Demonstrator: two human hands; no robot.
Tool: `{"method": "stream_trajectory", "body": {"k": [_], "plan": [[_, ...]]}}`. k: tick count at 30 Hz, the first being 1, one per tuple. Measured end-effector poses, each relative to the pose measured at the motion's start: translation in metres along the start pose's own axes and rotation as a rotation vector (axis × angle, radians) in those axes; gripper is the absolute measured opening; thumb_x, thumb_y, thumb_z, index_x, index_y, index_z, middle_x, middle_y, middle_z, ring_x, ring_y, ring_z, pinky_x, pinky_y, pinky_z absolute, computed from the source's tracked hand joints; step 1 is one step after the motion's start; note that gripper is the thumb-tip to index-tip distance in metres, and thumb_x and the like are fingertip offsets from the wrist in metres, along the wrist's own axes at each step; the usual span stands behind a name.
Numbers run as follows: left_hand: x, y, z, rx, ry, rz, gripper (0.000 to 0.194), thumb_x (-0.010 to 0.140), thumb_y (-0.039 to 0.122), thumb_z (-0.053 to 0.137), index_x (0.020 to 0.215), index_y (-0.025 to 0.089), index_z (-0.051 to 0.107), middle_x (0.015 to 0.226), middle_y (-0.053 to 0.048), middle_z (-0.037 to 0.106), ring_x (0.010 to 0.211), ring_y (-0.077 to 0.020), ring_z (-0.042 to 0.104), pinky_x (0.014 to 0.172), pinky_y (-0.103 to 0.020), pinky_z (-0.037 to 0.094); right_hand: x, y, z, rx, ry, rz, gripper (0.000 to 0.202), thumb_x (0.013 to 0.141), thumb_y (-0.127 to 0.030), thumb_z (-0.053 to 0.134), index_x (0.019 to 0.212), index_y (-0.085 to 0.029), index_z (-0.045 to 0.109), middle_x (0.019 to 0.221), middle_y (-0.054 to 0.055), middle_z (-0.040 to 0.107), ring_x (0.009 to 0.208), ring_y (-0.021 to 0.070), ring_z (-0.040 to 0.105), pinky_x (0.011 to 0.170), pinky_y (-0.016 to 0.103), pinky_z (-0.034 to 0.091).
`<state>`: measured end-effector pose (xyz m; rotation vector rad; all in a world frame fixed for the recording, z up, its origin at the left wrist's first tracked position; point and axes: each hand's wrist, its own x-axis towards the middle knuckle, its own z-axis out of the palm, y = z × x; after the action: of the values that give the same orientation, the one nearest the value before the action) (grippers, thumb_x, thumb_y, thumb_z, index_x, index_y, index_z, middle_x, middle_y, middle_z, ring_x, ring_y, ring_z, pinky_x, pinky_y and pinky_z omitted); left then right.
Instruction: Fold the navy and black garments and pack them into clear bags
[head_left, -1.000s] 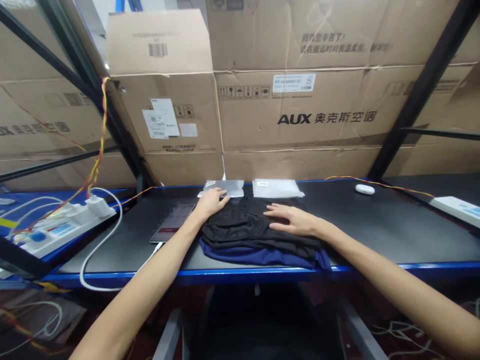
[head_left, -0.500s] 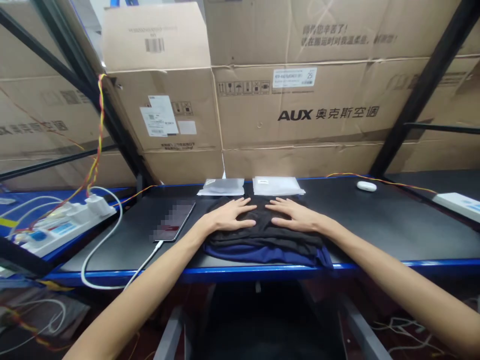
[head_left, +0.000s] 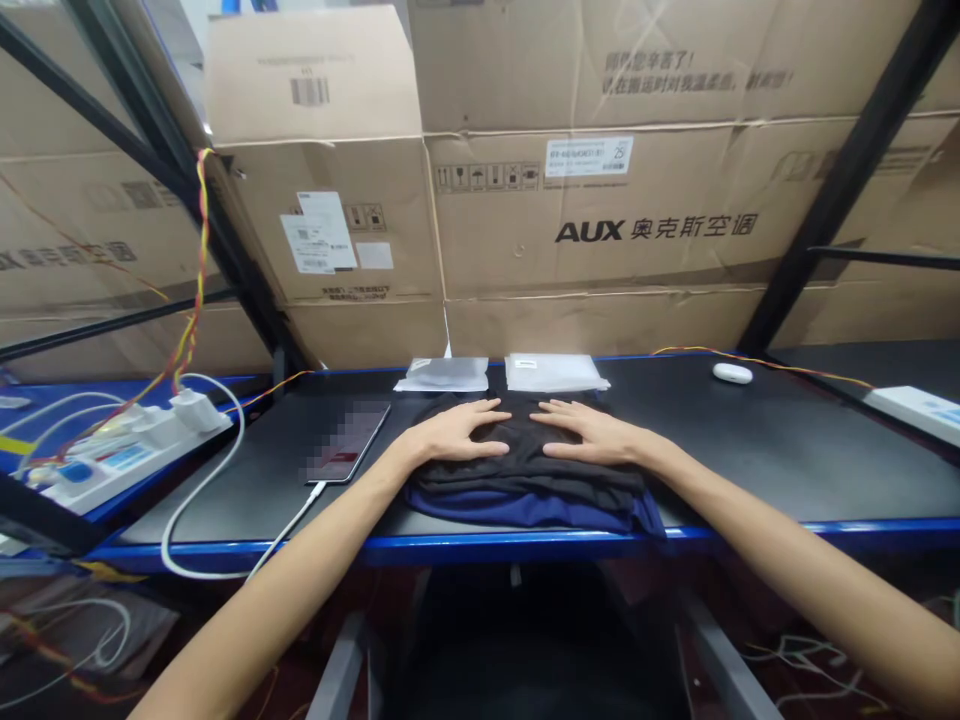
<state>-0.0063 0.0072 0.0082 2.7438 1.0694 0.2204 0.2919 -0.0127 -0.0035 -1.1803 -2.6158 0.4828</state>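
A folded black cloth (head_left: 525,455) lies near the front edge of the table, on top of a dark blue cloth (head_left: 517,508). My left hand (head_left: 459,430) rests flat on the left part of the black cloth, fingers spread. On its right part lies my right hand (head_left: 589,432), palm down with the fingers apart. Neither hand grips anything. Just beyond the fingertips are two flat translucent packets, the left packet (head_left: 444,374) and the right packet (head_left: 556,373). The cloth under my palms is hidden.
A phone (head_left: 349,443) with a white charging cable (head_left: 176,520) lies left on the black table (head_left: 787,460). A white earbud case (head_left: 732,373) sits at the back right. Power strips stand at both sides. Cardboard (head_left: 517,245) and black shelf posts stand behind.
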Motion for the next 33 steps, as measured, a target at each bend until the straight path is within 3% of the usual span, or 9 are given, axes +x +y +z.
{"method": "stream_trajectory", "body": {"k": [5,9,12,18,21,24,29,33], "plan": [[0.006,-0.005,-0.001,-0.058,0.15,-0.013,0.054,0.096,0.06,0.046,0.134,0.025,0.061,0.149,-0.008,0.05,0.137,-0.0261,0.048,0.116,-0.04,0.036,0.001,-0.001,-0.001,0.009,0.079,-0.017,0.064,0.089,-0.063,0.057,0.144,-0.031,0.051,0.154,0.006,0.043,0.143,0.032,0.038,0.117,0.052,0.032],[0.02,-0.015,-0.002,-0.094,0.296,-0.022,0.042,0.1,0.043,0.041,0.121,0.019,0.068,0.131,-0.008,0.065,0.123,-0.0232,0.059,0.106,-0.035,0.046,0.008,0.012,-0.007,0.006,0.314,-0.062,0.039,0.098,-0.047,0.048,0.123,-0.026,0.069,0.129,0.007,0.068,0.119,0.0269,0.063,0.105,0.045,0.047],[0.034,-0.026,-0.002,-0.084,0.322,-0.096,0.037,0.096,0.033,0.046,0.119,0.016,0.069,0.122,-0.01,0.069,0.105,-0.0225,0.067,0.094,-0.034,0.053,0.014,0.03,-0.014,-0.104,0.471,-0.015,0.029,0.096,-0.033,0.05,0.103,-0.021,0.076,0.105,0.009,0.076,0.098,0.0272,0.069,0.091,0.042,0.054],[0.057,-0.04,0.002,-0.004,0.371,-0.156,0.023,0.083,0.036,0.064,0.096,0.019,0.074,0.099,-0.007,0.073,0.087,-0.0216,0.068,0.083,-0.033,0.055,0.015,0.052,-0.018,-0.335,0.373,0.082,0.016,0.085,-0.028,0.063,0.088,-0.021,0.077,0.094,0.009,0.073,0.089,0.0262,0.067,0.081,0.036,0.054],[0.059,-0.039,0.004,-0.014,0.419,-0.164,0.014,0.08,0.031,0.067,0.087,0.02,0.07,0.094,-0.005,0.072,0.085,-0.0211,0.067,0.081,-0.034,0.055,0.014,0.051,-0.018,-0.336,0.405,0.072,0.013,0.082,-0.023,0.062,0.082,-0.021,0.075,0.09,0.008,0.072,0.088,0.0249,0.065,0.081,0.034,0.053],[0.056,-0.036,0.002,-0.048,0.449,-0.148,0.01,0.08,0.026,0.063,0.087,0.02,0.068,0.089,-0.003,0.073,0.082,-0.0192,0.067,0.08,-0.032,0.055,0.012,0.049,-0.018,-0.287,0.462,0.055,0.011,0.08,-0.02,0.061,0.08,-0.022,0.071,0.087,0.006,0.073,0.085,0.0234,0.066,0.08,0.033,0.053],[0.042,-0.024,-0.012,-0.173,0.489,-0.018,0.021,0.08,0.02,0.056,0.093,0.019,0.072,0.092,-0.003,0.075,0.086,-0.018,0.069,0.077,-0.029,0.054,0.0,0.039,-0.021,-0.098,0.488,0.047,0.016,0.08,-0.02,0.057,0.09,-0.025,0.068,0.088,0.002,0.076,0.083,0.0227,0.072,0.077,0.032,0.055],[0.021,-0.01,-0.023,-0.138,0.435,0.096,0.021,0.079,0.017,0.055,0.088,0.022,0.073,0.092,0.0,0.076,0.088,-0.0175,0.07,0.082,-0.029,0.053,-0.015,0.021,-0.02,-0.071,0.49,-0.01,0.022,0.082,-0.02,0.054,0.098,-0.025,0.068,0.094,0.004,0.077,0.088,0.0251,0.074,0.079,0.035,0.056]]}}
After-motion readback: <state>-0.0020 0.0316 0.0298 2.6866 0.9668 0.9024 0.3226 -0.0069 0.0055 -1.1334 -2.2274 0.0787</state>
